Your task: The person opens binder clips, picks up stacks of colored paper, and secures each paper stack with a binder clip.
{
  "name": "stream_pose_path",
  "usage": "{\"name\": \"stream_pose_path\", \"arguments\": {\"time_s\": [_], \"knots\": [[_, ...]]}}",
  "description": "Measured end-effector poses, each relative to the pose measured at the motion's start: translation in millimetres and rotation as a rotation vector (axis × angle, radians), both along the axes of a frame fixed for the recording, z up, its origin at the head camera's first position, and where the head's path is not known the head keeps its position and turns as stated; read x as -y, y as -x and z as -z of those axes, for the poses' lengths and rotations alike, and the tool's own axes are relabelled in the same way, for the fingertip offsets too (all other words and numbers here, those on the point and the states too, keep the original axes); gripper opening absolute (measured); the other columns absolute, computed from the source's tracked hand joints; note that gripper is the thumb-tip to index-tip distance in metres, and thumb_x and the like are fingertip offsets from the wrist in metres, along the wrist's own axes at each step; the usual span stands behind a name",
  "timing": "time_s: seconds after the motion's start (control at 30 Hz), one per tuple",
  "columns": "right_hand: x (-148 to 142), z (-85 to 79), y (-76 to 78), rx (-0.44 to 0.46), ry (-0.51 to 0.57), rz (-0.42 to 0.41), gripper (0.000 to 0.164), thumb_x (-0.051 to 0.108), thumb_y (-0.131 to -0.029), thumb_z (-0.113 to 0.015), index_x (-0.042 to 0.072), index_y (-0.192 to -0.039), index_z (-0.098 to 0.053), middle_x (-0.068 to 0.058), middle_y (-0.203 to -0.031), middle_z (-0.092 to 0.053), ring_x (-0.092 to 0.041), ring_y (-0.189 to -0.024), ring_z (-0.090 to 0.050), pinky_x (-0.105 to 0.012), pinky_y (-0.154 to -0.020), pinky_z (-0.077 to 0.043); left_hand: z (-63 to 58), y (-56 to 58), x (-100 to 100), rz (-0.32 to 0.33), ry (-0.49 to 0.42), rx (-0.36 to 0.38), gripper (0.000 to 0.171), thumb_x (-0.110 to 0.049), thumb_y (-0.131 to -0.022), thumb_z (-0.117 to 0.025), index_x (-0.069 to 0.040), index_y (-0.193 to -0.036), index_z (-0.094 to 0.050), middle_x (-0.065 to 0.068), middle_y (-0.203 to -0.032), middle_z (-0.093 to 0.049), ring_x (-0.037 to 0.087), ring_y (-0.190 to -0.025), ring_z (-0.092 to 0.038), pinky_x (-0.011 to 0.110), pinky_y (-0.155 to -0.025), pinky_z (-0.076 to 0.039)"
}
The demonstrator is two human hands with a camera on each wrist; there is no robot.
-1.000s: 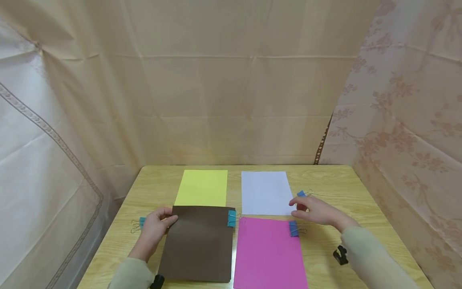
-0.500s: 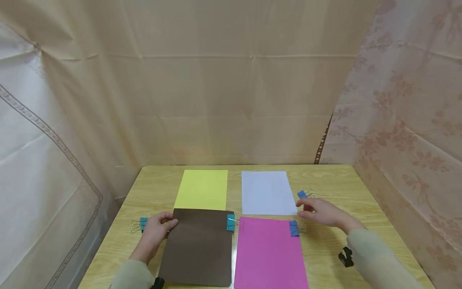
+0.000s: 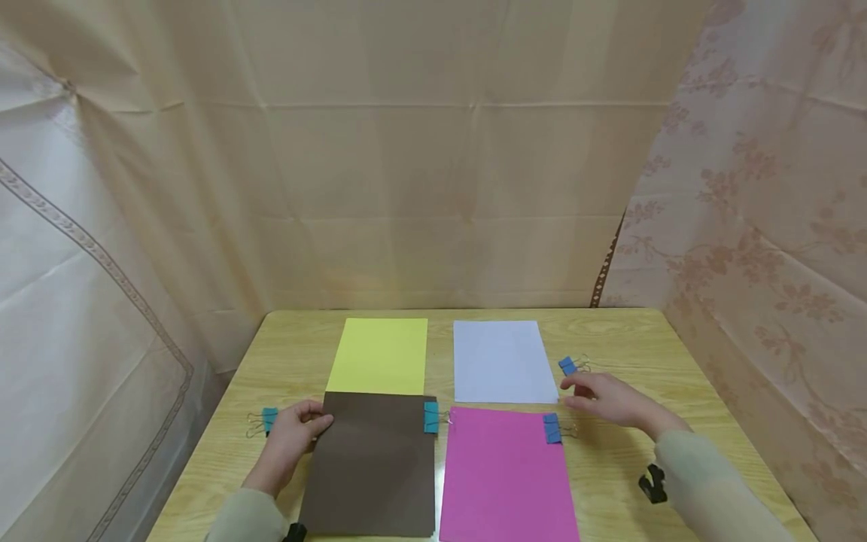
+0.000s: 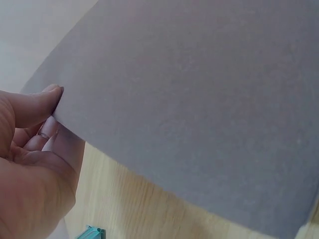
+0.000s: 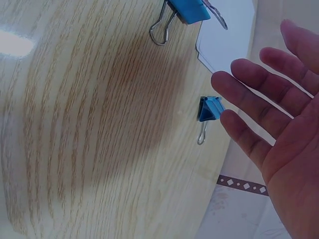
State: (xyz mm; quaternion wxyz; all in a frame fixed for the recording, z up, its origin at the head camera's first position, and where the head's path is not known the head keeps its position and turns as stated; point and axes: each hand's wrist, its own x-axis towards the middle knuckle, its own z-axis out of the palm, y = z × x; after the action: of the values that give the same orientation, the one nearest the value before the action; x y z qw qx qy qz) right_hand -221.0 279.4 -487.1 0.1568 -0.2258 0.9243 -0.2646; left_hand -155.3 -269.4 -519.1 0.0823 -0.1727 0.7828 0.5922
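Dark brown paper (image 3: 375, 467) lies at the front left, with a teal binder clip (image 3: 431, 417) on its upper right edge. My left hand (image 3: 293, 435) pinches its left edge near the top corner; in the left wrist view the thumb (image 4: 37, 107) lies on top of the sheet. My right hand (image 3: 612, 403) hovers right of the white paper (image 3: 504, 363), fingers relaxed and holding nothing. Just beyond its fingertips a loose blue binder clip (image 3: 567, 366) lies on the table. Pink paper (image 3: 508, 478) at the front right carries another blue binder clip (image 3: 552, 428).
Yellow paper (image 3: 379, 354) lies behind the brown paper, its near part covered by it. A loose teal binder clip (image 3: 269, 418) lies left of my left hand. The wooden table (image 3: 677, 376) ends against a hanging beige cloth (image 3: 433, 188).
The brown paper has shifted slightly down toward the near edge, with my left hand still on it. My right hand has moved a little to the right, away from the white paper.
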Motion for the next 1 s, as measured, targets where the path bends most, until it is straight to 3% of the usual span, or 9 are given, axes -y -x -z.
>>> {"name": "stream_pose_path", "arguments": {"time_s": [0.57,1.0], "knots": [[-0.1,2.0,-2.3,0.029,0.019,-0.004,0.034,0.026,-0.103,-0.062,0.003,-0.127,-0.063,0.004,-0.097,-0.064,-0.014,-0.087,-0.057,-0.032,-0.074,-0.051,5.3,-0.1,-4.3,0.024,0.097,0.02,0.025,-0.006,-0.1,-0.062,0.005,-0.123,-0.065,0.013,-0.105,-0.067,0.018,-0.084,-0.065,0.035,-0.069,-0.058],[1.9,9.4,0.5,0.04,0.006,0.0,0.034,0.026,-0.103,-0.061,0.003,-0.128,-0.063,0.005,-0.095,-0.064,-0.012,-0.085,-0.056,-0.032,-0.074,-0.051,8.9,-2.0,-4.0,0.055,0.19,-0.041,0.031,-0.006,-0.097,-0.067,0.008,-0.124,-0.064,0.016,-0.108,-0.066,0.02,-0.089,-0.065,0.034,-0.072,-0.058]]}}
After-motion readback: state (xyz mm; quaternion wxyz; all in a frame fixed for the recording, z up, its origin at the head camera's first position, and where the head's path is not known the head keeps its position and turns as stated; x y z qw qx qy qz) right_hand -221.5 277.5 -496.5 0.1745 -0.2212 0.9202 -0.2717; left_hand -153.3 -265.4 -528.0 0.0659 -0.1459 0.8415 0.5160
